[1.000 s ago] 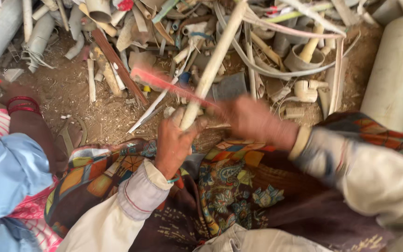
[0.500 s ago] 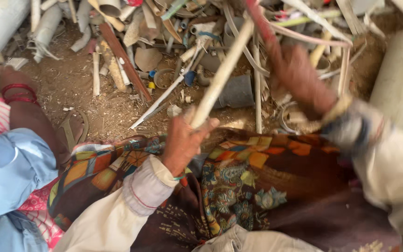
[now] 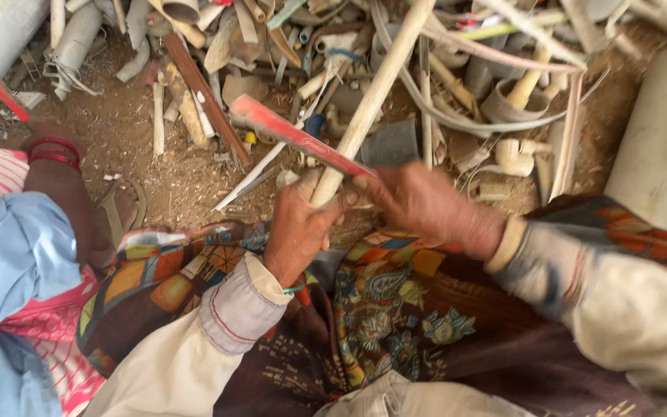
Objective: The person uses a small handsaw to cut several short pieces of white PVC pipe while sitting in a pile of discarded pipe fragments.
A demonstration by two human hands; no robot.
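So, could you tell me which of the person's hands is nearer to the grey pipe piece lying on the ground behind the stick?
The right hand. It sits just below the grey pipe piece, holding the red blade. The left hand grips the pale stick lower and further left.

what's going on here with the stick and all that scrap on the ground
A person sits on the ground over a patterned cloth. The left hand grips the lower end of a long pale stick that slants up and away. The right hand holds a flat red blade-like tool laid across the stick just above the left hand. Beyond lies dirt strewn with pipe offcuts and strips. Another person's arm with red bangles is on the left.
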